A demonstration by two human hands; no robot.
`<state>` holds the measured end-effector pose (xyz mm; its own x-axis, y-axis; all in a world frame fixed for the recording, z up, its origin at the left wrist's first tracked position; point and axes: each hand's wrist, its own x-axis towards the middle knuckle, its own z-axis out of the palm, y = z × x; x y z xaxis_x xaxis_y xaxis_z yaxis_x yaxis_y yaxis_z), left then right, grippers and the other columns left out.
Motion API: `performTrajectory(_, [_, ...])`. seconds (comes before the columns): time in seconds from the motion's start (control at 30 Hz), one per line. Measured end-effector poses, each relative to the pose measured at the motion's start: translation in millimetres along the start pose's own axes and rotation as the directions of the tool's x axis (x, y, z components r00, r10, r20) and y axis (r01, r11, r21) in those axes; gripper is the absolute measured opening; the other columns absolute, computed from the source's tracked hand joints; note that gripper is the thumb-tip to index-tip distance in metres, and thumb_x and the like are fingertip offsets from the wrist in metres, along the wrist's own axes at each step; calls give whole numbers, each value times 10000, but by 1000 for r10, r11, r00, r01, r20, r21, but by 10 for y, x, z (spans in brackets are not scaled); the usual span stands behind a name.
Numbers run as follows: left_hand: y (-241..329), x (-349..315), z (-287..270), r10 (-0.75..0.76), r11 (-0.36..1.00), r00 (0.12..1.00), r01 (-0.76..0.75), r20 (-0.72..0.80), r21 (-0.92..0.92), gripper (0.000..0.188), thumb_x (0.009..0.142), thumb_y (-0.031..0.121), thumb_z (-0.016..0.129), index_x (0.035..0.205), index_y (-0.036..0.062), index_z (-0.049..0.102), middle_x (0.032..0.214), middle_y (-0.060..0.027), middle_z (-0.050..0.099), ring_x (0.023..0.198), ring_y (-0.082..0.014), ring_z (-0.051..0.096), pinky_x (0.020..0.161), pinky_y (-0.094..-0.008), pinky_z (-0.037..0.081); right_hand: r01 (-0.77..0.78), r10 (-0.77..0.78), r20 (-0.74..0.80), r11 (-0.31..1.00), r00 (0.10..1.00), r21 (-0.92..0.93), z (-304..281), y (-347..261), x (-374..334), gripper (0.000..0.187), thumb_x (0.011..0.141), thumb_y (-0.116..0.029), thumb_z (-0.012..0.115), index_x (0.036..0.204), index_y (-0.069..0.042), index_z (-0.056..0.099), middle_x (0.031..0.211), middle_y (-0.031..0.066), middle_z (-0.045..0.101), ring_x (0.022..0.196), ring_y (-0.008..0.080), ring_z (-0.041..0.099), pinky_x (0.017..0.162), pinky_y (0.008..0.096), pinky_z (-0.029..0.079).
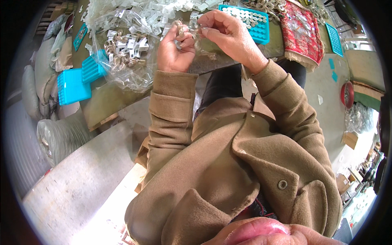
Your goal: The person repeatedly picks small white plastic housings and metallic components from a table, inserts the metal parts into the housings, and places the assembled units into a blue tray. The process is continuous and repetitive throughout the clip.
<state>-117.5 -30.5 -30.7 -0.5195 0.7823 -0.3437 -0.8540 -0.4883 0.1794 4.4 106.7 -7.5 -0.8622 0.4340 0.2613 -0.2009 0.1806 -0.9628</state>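
Both my hands are raised over the near edge of the table, close together. My left hand [176, 51] is closed with its fingers curled round a small bundle of tan cord [179, 30]. Beside it, my right hand [232, 38] pinches thumb and forefinger together at the cord's side; whatever is between those fingertips is too small to make out. Left of my hands lies a clear plastic bag [141, 79], with small white plastic pieces [136, 47] and tan cords in it. Behind them spreads a heap of translucent white plastic pieces [157, 16].
A teal tray [261, 37] holding white round pieces stands behind my right hand. Farther right lies a red patterned cloth [300, 34], with tangled tan cords [267, 6] beside it. Stacked teal trays [73, 87] are at the table's left edge. Filled sacks [43, 77] stand farther left.
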Motion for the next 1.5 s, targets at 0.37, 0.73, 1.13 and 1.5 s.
performTrajectory(0.37, [37, 160, -120, 152, 975, 988, -147, -20, 165, 128, 1008, 148, 583, 956, 32, 564, 784, -17, 517, 650, -71, 456, 507, -199, 376, -68, 48, -139, 988, 989, -141, -3, -40, -23, 196, 943, -44, 627, 1129, 4, 665, 926, 81, 690, 850, 119, 636, 735, 281, 523])
performTrajectory(0.73, [352, 55, -167, 189, 870, 974, -227, 129, 437, 142, 1024, 139, 553, 990, 27, 632, 790, 7, 581, 565, -33, 429, 437, -173, 318, 208, -157, 181, 926, 971, -316, -456, 139, -823, 186, 985, -136, 636, 1099, 2, 687, 1019, 95, 719, 919, 141, 692, 802, 254, 567])
performTrajectory(1.13, [-61, -921, 126, 405, 450, 884, -416, 235, 790, 305, 1020, 274, 600, 1183, 23, 658, 858, 25, 637, 494, 8, 380, 434, -154, 273, 402, 119, 532, 524, 839, -751, -87, 1651, -1565, 442, 1000, -454, 504, 1276, -140, 650, 1326, 47, 624, 1271, 242, 536, 1088, 430, 352])
performTrajectory(1.5, [-740, -1362, -442, -229, 612, 960, 273, -164, 743, 329, 1016, 165, 557, 1277, -35, 535, 927, -11, 578, 636, -6, 445, 482, -140, 353, -261, 258, 279, 965, 925, -27, -463, 592, -1577, 363, 1044, -335, 557, 1197, -36, 693, 1044, 88, 727, 873, 146, 687, 801, 276, 565])
